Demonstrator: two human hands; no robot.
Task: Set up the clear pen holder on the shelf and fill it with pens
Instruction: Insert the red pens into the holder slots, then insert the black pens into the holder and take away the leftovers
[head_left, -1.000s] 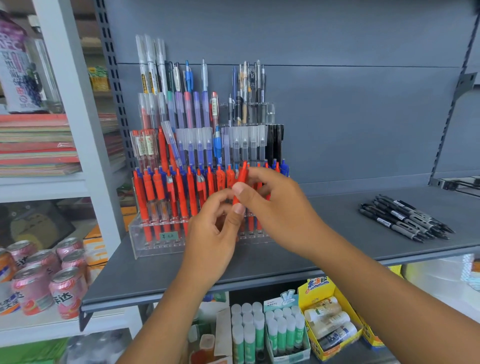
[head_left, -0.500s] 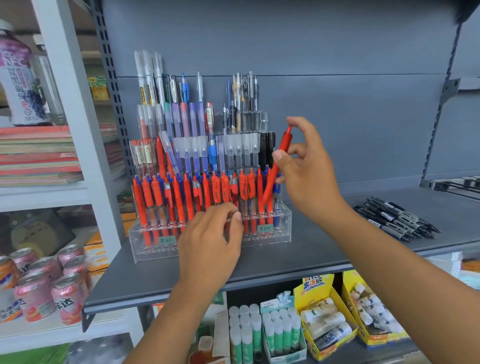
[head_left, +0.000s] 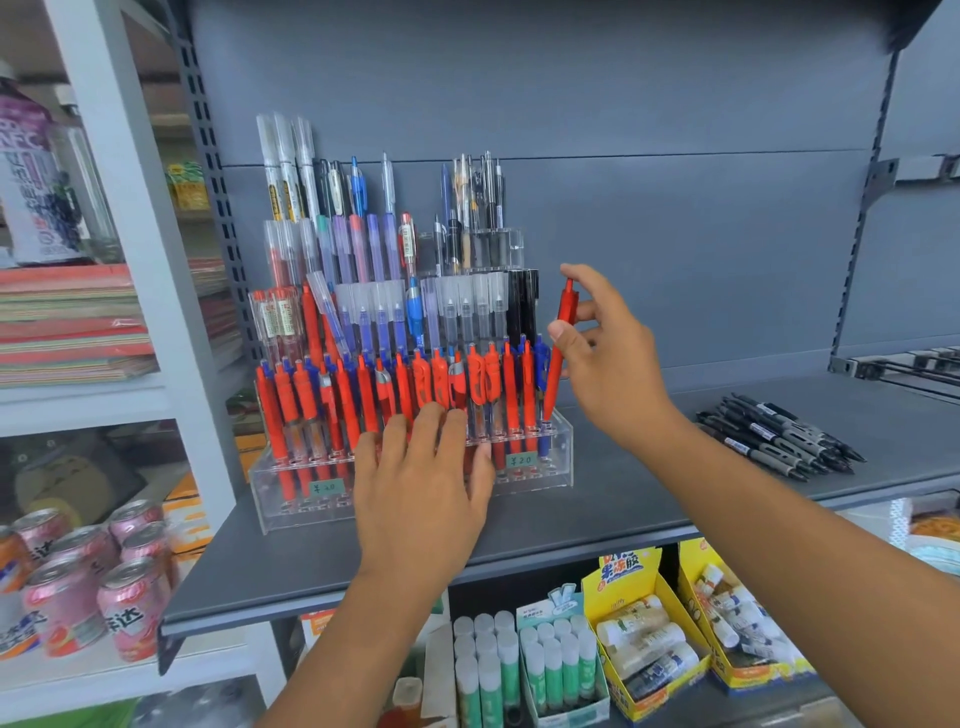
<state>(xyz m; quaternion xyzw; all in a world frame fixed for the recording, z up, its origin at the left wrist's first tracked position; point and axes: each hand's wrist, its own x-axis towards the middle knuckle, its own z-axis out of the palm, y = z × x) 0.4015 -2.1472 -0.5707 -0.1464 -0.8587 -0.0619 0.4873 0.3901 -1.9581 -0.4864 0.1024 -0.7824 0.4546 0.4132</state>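
Grey shelf (head_left: 623, 519) carries the clear holder (head_left: 560, 467) toward its left edge, packed with pens. Left hand (head_left: 421, 493) rests relaxed, fingers spread against the front row. Right hand (head_left: 608, 358) pinches a red pen (head_left: 554, 384), its tip at the holder's right end. Black pens (head_left: 779, 436) lie near the right edge.

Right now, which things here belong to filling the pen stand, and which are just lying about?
In the job: clear pen holder; red pen, pinched by the right hand; left hand, resting on the holder; loose black pens, probably next.
Lying about: soda cans; glue sticks; stacked notebooks.
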